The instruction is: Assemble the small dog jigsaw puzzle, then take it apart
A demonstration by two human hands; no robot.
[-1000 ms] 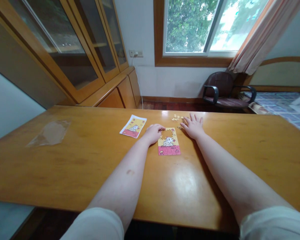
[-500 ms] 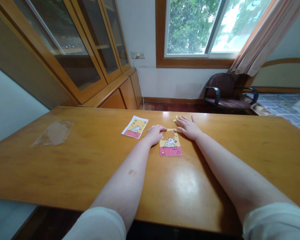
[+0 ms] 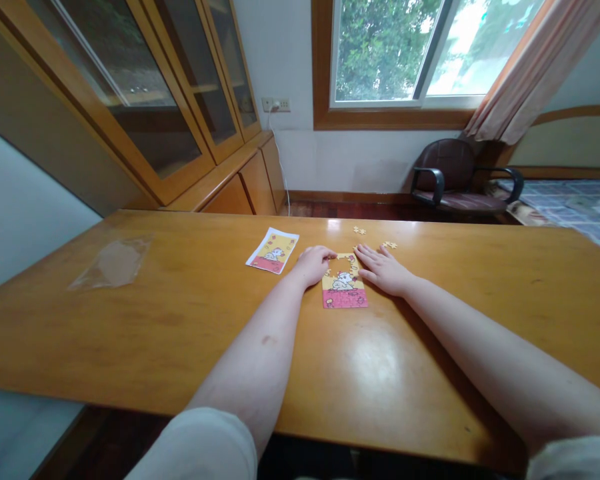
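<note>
A small jigsaw puzzle with a white cartoon animal on yellow and a pink base lies on the wooden table. My left hand rests at its upper left corner, fingers curled with the tips on the puzzle's edge. Flat on the table at the upper right corner lies my right hand, fingers stretched out and touching the puzzle's edge. A few loose puzzle pieces lie just beyond my right hand, and others sit farther back.
A reference picture card lies left of the puzzle. A clear plastic bag sits at the table's left. Beyond the table are a wooden glass-door cabinet, a window, and a dark armchair.
My right hand has drawn back from the loose pieces at the far edge to the puzzle's upper right corner. The left hand has stayed at the upper left corner.
</note>
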